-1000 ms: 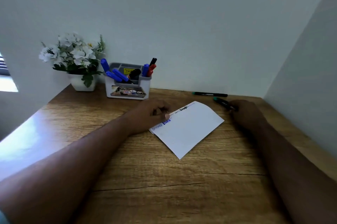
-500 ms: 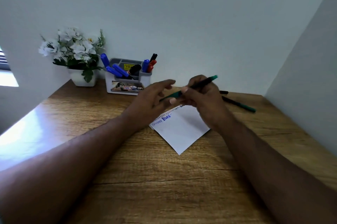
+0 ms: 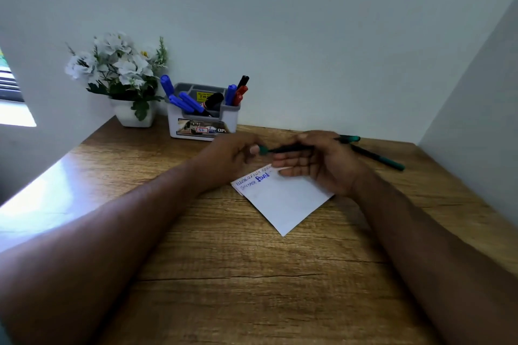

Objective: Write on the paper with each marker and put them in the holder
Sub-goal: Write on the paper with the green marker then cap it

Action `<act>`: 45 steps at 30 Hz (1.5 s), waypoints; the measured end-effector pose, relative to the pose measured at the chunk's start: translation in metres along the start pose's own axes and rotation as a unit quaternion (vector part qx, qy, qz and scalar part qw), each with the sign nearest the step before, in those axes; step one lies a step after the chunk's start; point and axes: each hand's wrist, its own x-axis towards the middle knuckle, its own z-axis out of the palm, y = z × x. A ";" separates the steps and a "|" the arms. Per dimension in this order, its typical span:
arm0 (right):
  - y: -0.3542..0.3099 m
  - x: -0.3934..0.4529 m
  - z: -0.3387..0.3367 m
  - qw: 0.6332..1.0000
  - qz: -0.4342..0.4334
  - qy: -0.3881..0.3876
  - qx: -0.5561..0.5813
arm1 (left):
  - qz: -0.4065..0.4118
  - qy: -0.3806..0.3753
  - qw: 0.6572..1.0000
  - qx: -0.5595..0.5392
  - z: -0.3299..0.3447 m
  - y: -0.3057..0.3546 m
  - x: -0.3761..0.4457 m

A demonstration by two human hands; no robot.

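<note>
My left hand [image 3: 227,159] and my right hand [image 3: 322,165] hold one green marker [image 3: 280,149] level above the white paper [image 3: 286,204]. The left fingertips pinch its green cap end, and the right hand grips the black barrel; a green end shows past the right thumb. The paper lies at an angle on the wooden desk [image 3: 224,274], with blue writing near its far left corner. The grey-and-white holder [image 3: 201,120] stands at the back against the wall with several blue, red and black markers in it. A second green marker [image 3: 378,158] lies on the desk, right of my right hand.
A white pot of white flowers [image 3: 131,114] stands left of the holder. White walls close the desk at the back and on the right. A bright window patch [image 3: 14,117] shows at the far left.
My right hand picked the green marker off the desk and brought it over the paper. My left hand left the paper and took the marker's cap end. The marker now lies flatter.
</note>
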 end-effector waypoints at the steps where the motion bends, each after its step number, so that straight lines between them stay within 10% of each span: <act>1: -0.002 -0.001 -0.007 1.000 -0.016 0.019 0.016 | -0.023 0.019 0.999 -0.020 -0.004 -0.002 0.000; 14: 0.021 0.009 -0.010 0.988 -0.088 0.093 -0.080 | -0.085 -0.128 0.988 0.025 -0.005 -0.018 0.001; 45: 0.026 0.013 0.000 0.963 -0.100 0.057 -0.244 | -0.096 -0.132 0.987 0.000 0.000 -0.020 0.003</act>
